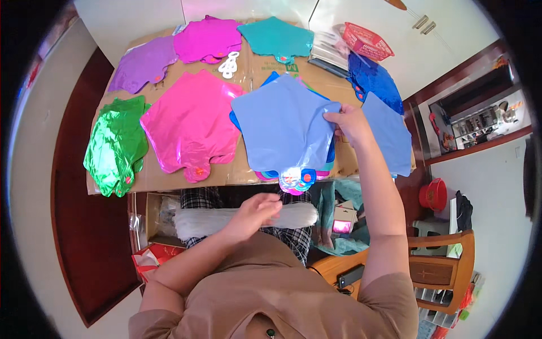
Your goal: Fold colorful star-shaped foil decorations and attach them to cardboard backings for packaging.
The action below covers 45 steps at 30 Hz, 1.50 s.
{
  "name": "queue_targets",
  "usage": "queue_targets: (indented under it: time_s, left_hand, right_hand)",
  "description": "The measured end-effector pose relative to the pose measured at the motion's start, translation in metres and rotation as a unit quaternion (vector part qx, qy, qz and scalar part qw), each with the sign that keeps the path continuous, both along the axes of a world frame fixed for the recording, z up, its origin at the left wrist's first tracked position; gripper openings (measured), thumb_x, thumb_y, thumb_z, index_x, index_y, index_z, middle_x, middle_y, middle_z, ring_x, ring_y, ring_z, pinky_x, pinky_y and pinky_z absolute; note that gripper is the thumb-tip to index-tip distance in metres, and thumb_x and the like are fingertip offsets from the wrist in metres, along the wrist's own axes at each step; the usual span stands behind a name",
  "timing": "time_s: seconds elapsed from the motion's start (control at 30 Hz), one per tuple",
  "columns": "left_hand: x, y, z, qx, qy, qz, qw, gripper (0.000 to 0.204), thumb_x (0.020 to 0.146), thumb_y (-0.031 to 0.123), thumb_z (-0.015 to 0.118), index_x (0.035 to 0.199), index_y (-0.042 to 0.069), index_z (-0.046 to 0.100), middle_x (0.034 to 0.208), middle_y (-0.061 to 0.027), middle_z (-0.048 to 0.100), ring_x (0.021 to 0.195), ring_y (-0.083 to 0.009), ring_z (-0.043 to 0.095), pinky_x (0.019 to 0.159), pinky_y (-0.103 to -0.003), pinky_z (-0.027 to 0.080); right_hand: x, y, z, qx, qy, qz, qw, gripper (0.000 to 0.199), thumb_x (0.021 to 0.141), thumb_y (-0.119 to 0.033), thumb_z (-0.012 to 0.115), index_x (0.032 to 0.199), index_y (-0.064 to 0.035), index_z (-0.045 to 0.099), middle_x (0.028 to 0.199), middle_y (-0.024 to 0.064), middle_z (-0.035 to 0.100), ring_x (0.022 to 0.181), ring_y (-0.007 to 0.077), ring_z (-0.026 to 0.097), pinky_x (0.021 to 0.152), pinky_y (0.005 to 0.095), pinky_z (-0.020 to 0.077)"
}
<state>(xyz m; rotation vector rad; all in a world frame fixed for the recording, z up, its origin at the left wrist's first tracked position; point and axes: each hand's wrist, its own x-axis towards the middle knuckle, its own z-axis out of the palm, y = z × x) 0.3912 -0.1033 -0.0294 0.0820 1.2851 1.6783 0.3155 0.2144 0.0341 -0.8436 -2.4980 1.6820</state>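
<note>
The right hand (pixel 351 123) pinches the right-hand tip of a light blue star-shaped sheet (pixel 282 127) between thumb and fingers, the grip closed tight on that corner. The sheet lies over a multicoloured stack (pixel 309 177) whose edges peek out around it, in the near middle of the cardboard (pixel 228 176) spread on the table; its shiny lower tab and the stack's tabs jut past the cardboard's near edge. The left hand (pixel 257 213) is half open, fingers loosely bent with nothing visible in them, below that edge and over a clear plastic bundle (pixel 195 225) lying across the lap; whether it touches the bundle I cannot tell. Left of the stack, a pink pile (pixel 192 121) sits close, its tab reaching the near edge, and a green pile (pixel 117 144) overhangs the near left corner. On the right, a light blue pile (pixel 389 133) lies beyond the right wrist, partly behind the forearm, along the right edge. Purple (pixel 144 65), magenta (pixel 206 39) and teal (pixel 276 37) piles line the far side, a strip of bare cardboard and some white rings (pixel 228 65) between them and the nearer row.
</note>
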Motion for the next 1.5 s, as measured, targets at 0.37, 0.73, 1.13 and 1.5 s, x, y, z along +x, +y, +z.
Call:
queue_targets:
  time_s: [0.37, 0.73, 1.13, 1.5]
  left_hand:
    - [-0.023, 0.061, 0.003, 0.117, -0.307, 0.027, 0.944, 0.036, 0.089, 0.032, 0.063, 0.115, 0.009, 0.056, 0.111, -0.0135, 0.062, 0.104, -0.0251, 0.059, 0.092, -0.043, 0.045]
    - [-0.011, 0.051, 0.006, 0.130, -0.299, 0.003, 0.945, 0.026, 0.090, 0.026, 0.063, 0.104, 0.005, 0.060, 0.102, -0.0102, 0.063, 0.093, -0.0205, 0.061, 0.085, -0.036, 0.048]
    - [-0.026, 0.061, 0.009, 0.089, -0.274, -0.053, 0.956, 0.025, 0.088, 0.026, 0.066, 0.104, 0.007, 0.058, 0.096, -0.0088, 0.063, 0.089, -0.0214, 0.062, 0.082, -0.040, 0.049]
    - [-0.016, 0.056, 0.011, 0.058, -0.244, -0.065, 0.966, 0.026, 0.091, 0.028, 0.063, 0.103, 0.006, 0.060, 0.092, -0.0051, 0.060, 0.079, -0.0148, 0.058, 0.077, -0.034, 0.050]
  right_hand:
    - [-0.017, -0.011, 0.044, 0.308, 0.039, 0.107, 0.944, 0.076, 0.079, -0.032, 0.069, 0.135, 0.0089, 0.037, 0.131, 0.0298, 0.048, 0.121, 0.0377, 0.050, 0.099, 0.0400, 0.0415]
    - [0.001, -0.044, 0.024, 0.372, -0.012, 0.193, 0.908, 0.072, 0.075, -0.032, 0.071, 0.129, 0.0058, 0.045, 0.124, 0.0261, 0.054, 0.115, 0.0367, 0.054, 0.099, 0.0391, 0.0415]
    - [-0.012, -0.021, 0.020, 0.388, -0.077, 0.156, 0.905, 0.056, 0.069, -0.032, 0.073, 0.113, 0.0009, 0.061, 0.110, 0.0229, 0.063, 0.100, 0.0335, 0.062, 0.089, 0.0394, 0.0478]
    - [-0.008, -0.012, 0.023, 0.344, -0.079, 0.176, 0.919, 0.048, 0.070, -0.032, 0.074, 0.102, 0.0021, 0.062, 0.096, 0.0186, 0.066, 0.089, 0.0298, 0.064, 0.079, 0.0371, 0.0500]
